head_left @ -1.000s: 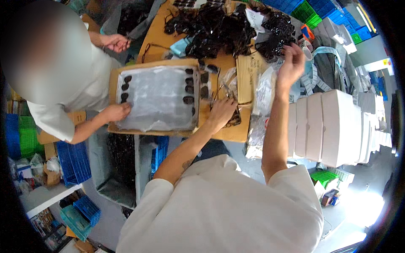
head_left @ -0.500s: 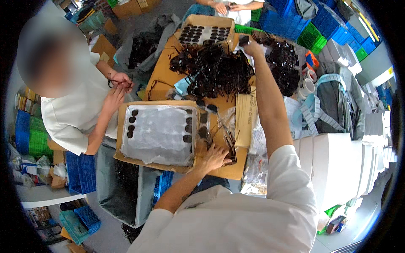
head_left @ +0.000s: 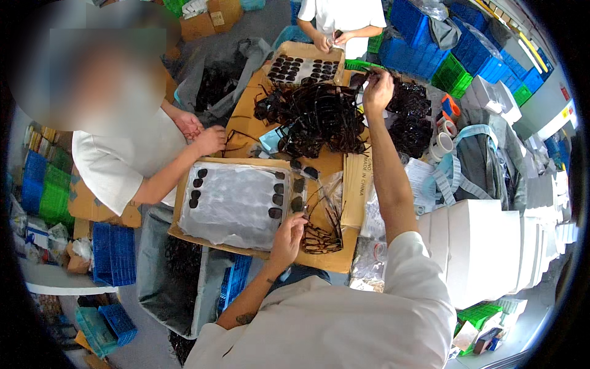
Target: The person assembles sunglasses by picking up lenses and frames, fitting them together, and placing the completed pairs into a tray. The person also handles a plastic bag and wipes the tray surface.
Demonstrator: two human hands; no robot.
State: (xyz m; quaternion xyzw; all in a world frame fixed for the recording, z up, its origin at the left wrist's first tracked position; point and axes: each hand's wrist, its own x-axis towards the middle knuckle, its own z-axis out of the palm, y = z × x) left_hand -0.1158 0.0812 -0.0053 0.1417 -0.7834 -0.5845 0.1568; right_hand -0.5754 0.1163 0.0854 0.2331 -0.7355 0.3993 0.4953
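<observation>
My left hand is by the right edge of a cardboard box lined with white sheet. Its fingers are drawn together; what they hold, if anything, is too small to make out. Just right of it lies a group of brown eyeglass frames. Several dark lenses sit in two columns in the box, and more lie along its right side. Stretched far out, my right hand has curled fingers at the right side of a big heap of dark eyeglass frames. Something dark shows at its fingertips, unclear in kind.
A co-worker stands at the left, hands by the table edge; another person works at the far side. Beyond the heap is a box of dark lenses. Tape rolls and white boxes stand right; a grey-lined bin is lower left.
My left hand has moved left off the brown frames to the box edge. My right hand has drawn back slightly and turned. The left co-worker's hands have parted, without the glasses held before.
</observation>
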